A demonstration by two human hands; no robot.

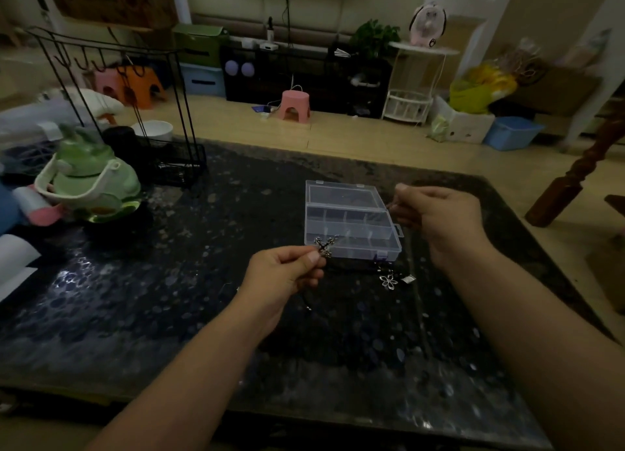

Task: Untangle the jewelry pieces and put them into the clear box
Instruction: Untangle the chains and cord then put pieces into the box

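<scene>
My left hand [287, 271] is raised above the dark speckled desk [169, 315], its grip clenched on a small silver pendant [325, 246] pinched between thumb and forefinger; the charm juts out just beyond the fingertips, against the near left corner of the clear box [351, 224]. My right hand [439, 217] is lifted to the right of the box, fingers curled in a tight grip; I think it pinches a thin dark cord near its fingertips, though the light is too poor for me to be sure. The clear box lies open on the desk between the two grips, its lid folded back away from me and its divided compartments facing up. Just past the left grip, toward the right and lower, a silver flower pendant [389, 280] lies on the desk beside a few smaller pieces, close to the box's near edge. Far off to the left of the left grip stand a green teapot-shaped toy [89, 176] and a black wire rack [111, 88].
</scene>
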